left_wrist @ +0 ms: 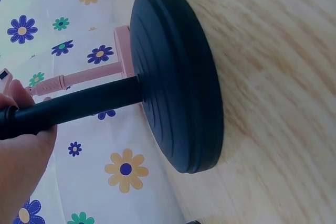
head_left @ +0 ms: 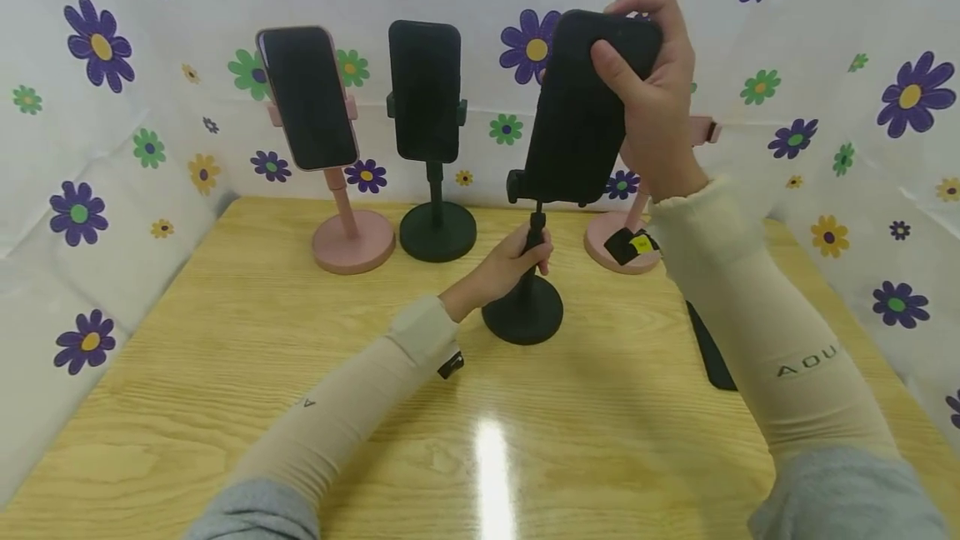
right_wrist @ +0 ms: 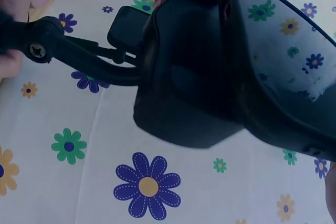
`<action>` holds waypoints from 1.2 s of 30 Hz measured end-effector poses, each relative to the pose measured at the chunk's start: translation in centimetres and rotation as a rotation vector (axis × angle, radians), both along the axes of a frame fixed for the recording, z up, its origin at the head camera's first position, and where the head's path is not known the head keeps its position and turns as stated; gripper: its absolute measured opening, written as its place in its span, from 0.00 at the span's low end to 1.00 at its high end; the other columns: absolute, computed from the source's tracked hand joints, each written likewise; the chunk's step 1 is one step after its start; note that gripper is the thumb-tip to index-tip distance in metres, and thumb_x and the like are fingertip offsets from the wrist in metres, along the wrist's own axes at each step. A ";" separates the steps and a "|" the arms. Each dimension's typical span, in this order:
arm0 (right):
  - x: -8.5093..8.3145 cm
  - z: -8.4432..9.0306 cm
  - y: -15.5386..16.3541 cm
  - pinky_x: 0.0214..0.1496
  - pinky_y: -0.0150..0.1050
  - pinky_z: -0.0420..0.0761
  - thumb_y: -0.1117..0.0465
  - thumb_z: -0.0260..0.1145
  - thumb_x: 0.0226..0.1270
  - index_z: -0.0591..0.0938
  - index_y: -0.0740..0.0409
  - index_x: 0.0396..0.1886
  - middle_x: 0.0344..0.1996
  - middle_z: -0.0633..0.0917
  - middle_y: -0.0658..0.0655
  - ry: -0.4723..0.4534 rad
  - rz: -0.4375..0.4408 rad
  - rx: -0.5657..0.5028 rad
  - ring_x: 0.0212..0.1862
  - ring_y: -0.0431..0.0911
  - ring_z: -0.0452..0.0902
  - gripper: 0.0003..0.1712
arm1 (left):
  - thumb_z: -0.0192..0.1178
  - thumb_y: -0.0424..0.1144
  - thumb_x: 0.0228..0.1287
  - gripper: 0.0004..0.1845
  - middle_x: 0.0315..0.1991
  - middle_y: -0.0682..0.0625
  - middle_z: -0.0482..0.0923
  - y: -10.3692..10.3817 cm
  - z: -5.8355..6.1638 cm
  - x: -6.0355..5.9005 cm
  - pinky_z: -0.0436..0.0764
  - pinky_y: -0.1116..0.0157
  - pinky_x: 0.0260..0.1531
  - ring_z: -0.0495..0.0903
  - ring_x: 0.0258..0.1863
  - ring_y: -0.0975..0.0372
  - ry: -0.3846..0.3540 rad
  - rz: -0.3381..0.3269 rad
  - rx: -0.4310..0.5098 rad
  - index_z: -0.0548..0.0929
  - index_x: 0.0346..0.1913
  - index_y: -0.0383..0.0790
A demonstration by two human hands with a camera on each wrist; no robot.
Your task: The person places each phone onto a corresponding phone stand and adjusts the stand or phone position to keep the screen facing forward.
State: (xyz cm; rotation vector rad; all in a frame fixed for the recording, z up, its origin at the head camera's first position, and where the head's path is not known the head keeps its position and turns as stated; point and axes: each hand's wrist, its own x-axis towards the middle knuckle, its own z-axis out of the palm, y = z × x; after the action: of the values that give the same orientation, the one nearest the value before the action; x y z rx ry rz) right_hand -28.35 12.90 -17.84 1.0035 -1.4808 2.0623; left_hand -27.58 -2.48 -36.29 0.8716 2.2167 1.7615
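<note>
The wooden tabletop lies under both hands, walled by flowered sheeting beyond them. A black stand is steadied at its pole by the clenched left hand. A black phone is grasped at its top by the right hand, above the left. The pole should be held firm while the phone is seated squarely in the clamp.

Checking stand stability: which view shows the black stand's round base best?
Left wrist: the round base fills the frame, flat on the wooden table. Head shows it small below the left hand. Right wrist doesn't show it.
</note>
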 end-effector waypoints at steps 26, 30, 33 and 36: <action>-1.7 -1.8 -2.6 0.41 0.37 0.84 0.72 0.55 0.65 0.72 0.50 0.43 0.40 0.81 0.53 -0.074 0.057 0.186 0.40 0.46 0.84 0.13 | 0.35 0.37 0.77 0.13 0.26 0.49 0.64 1.5 1.8 0.8 0.68 0.69 0.32 0.67 0.27 0.60 0.079 0.238 0.093 0.64 0.31 0.38; -2.2 -1.6 -2.7 0.41 0.38 0.84 0.72 0.56 0.64 0.72 0.53 0.44 0.40 0.81 0.56 -0.089 0.079 0.177 0.39 0.47 0.85 0.13 | 0.36 0.38 0.77 0.13 0.26 0.49 0.65 1.6 1.7 0.8 0.68 0.70 0.32 0.67 0.26 0.61 0.091 0.228 0.102 0.65 0.33 0.36; -2.3 -1.5 -2.7 0.41 0.39 0.84 0.73 0.55 0.64 0.72 0.53 0.44 0.40 0.81 0.57 -0.074 0.092 0.164 0.38 0.48 0.86 0.14 | 0.36 0.39 0.77 0.13 0.27 0.50 0.64 1.6 1.6 0.7 0.70 0.70 0.33 0.68 0.27 0.61 0.075 0.205 0.112 0.66 0.36 0.35; -2.1 -1.7 -2.5 0.40 0.39 0.84 0.74 0.55 0.64 0.72 0.52 0.44 0.39 0.81 0.56 -0.015 0.062 0.146 0.38 0.48 0.86 0.14 | 0.37 0.40 0.77 0.13 0.28 0.47 0.67 1.1 1.6 0.5 0.74 0.68 0.39 0.72 0.32 0.58 0.042 0.140 0.118 0.68 0.40 0.32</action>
State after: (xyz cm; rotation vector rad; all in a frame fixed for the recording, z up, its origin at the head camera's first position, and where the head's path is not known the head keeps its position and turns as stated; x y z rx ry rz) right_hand -30.44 10.43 -19.52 1.1047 -1.6471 2.0317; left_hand -27.06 -1.39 -34.73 0.8010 2.2704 1.9720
